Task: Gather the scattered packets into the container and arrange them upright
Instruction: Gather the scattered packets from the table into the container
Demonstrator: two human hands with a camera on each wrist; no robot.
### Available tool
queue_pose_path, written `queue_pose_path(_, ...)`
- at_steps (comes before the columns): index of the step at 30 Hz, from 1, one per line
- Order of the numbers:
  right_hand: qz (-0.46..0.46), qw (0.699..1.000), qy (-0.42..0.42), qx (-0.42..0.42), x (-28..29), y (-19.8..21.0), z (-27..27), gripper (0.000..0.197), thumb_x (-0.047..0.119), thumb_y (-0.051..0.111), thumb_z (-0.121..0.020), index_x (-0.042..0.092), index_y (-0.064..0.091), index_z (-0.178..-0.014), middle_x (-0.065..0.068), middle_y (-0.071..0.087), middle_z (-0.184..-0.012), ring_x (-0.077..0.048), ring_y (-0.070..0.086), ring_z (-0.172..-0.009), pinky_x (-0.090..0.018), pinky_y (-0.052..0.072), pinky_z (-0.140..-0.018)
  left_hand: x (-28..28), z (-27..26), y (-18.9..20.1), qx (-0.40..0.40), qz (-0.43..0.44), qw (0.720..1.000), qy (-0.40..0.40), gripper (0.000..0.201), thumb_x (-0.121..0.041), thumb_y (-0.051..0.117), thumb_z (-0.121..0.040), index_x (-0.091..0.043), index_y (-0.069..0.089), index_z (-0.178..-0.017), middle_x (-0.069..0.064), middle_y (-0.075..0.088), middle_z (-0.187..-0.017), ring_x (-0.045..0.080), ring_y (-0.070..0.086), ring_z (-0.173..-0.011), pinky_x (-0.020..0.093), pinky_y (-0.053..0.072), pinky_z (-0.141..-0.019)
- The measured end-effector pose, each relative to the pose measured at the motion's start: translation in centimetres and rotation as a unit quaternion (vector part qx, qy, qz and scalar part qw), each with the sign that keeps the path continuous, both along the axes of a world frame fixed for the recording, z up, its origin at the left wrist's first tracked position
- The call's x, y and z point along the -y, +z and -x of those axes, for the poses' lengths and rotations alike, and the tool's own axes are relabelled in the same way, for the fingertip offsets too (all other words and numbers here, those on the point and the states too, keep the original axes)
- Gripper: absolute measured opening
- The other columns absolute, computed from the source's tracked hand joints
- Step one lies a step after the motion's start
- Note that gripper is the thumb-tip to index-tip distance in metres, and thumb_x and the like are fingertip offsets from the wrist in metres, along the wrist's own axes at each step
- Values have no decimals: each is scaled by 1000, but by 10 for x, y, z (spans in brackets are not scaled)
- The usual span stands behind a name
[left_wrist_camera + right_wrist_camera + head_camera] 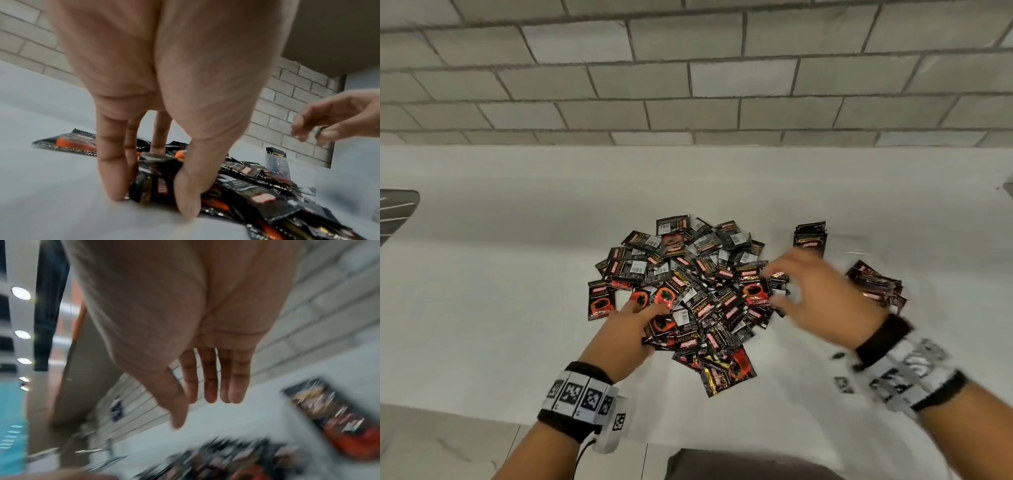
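Both hands over a heap of black-and-red foil packets [681,291] on the white counter [482,274].

Left hand [625,337] reaches fingers-down, pinching several packets; blurred right hand [822,301] hovers, fingers straight, apart. Packets lie flat, pointing every way.

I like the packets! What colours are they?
The packets are black with red cups and red labels, clearest in the head view.

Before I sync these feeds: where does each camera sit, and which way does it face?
Head: above, facing down at the packet pile on the white table; both forearms show.
Left wrist: behind the left hand, whose fingers grip packets.
Right wrist: behind the right hand, open over blurred packets.
Shared: head and left wrist both show the pile and right hand.
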State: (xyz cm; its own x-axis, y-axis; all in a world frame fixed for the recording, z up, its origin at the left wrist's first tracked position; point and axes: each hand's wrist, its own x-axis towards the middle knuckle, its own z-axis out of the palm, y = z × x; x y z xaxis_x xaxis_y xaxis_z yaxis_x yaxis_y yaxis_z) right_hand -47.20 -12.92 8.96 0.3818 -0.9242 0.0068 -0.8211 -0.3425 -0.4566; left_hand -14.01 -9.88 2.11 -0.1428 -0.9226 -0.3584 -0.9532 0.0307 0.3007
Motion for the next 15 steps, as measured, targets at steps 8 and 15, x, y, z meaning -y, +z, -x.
queue_pose_path(8, -43, 981, 102, -158, 1, -56, -69, 78, 15, 69, -85, 21, 31, -153, -1, 38, -153, -21, 34, -139, -36, 38, -114, -3, -7, 5, -63, 39, 997, 14, 48, -20, 71, -86, -37, 59, -129, -8, 65, -104, 9, 61, -89, 23, 53, -83)
queue_pose_path(15, 20, 997, 40, -63, 11, -57, -58, 38, 20, 51, -99, 22, 60, -136, 4, 62, -132, -14, 50, -124, -29, 45, -100, -4, -9, 16, -86, 80, 992, 52, 25, -22, 53, -103, -22, 60, -127, -11, 57, -66, 5, 55, -55, 15, 34, -50)
